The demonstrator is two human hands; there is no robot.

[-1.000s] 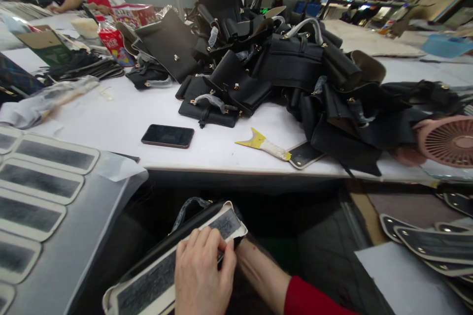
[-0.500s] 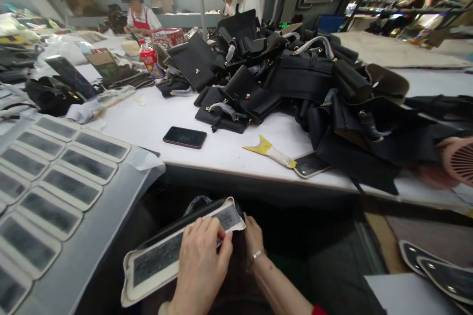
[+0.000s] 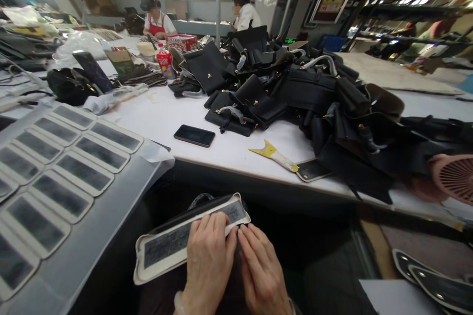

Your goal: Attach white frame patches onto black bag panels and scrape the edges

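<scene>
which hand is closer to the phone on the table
Left. The left hand lies on the grey padded panel almost straight below the phone; the right hand sits beside it, further to the right.

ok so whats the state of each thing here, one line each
left hand: fingers flat on the panel, pressing near its right end
right hand: fingertips at the panel's right end
panel: flat on a black bag, pale rim showing
phone: face up, screen dark
yellow scraper: lying flat on the table, untouched
pink fan: lying at the table edge
red bottle: upright
bags: heaped in a pile
</scene>
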